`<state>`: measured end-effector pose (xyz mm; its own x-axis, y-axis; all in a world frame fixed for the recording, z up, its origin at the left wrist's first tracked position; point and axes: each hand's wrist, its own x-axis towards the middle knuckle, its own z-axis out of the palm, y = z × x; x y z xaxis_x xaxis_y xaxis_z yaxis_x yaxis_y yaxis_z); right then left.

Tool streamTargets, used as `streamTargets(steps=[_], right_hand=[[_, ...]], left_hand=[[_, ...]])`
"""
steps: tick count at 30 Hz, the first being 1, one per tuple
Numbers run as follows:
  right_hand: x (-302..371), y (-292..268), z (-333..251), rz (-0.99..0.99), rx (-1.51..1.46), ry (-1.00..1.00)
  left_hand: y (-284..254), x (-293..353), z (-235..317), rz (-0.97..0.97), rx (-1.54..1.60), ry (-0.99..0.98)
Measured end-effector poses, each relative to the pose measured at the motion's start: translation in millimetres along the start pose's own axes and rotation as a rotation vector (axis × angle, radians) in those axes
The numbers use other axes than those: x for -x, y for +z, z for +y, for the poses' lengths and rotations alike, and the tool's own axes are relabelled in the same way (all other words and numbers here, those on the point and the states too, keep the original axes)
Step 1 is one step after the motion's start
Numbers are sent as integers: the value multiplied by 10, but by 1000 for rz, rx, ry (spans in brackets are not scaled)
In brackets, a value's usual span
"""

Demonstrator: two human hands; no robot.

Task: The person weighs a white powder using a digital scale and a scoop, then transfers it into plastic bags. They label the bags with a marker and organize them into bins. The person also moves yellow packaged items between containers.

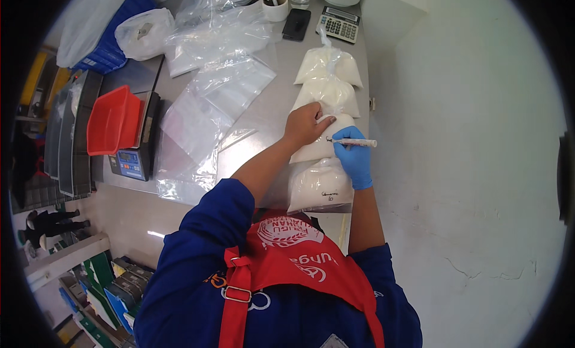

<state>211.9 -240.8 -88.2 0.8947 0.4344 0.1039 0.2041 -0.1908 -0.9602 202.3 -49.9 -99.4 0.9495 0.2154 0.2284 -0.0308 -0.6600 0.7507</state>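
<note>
Several clear plastic bags of white powder lie in a row along the table's right side. My bare left hand (306, 125) grips the gathered top of the third bag from the far end (312, 149), thumb and fingers curled in. In its blue glove, my right hand (352, 156) holds a white marker pen (361, 143), its tip at that bag's front, beside a short dark mark. The nearest bag (319, 186) carries black handwriting. Beyond my left hand lie a second bag (320, 91) and the farthest bag (315, 61), both partly overlapped.
Flat clear plastic bags (206, 108) spread over the table's middle. A red tray (111, 120) sits on a digital scale (133, 162) at left, near a blue crate (106, 51). At the far end are a phone (296, 25) and a calculator (339, 24). A wall (455, 156) borders the right.
</note>
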Motion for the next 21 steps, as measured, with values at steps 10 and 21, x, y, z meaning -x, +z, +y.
streamTargets(steps=[10,21], right_hand=[[16,22,-28,44,-98,7],[27,28,-96,124,-95,-26]], left_hand=[[-8,6,12,2,-7,-9],[-2,2,-5,12,-19,5]])
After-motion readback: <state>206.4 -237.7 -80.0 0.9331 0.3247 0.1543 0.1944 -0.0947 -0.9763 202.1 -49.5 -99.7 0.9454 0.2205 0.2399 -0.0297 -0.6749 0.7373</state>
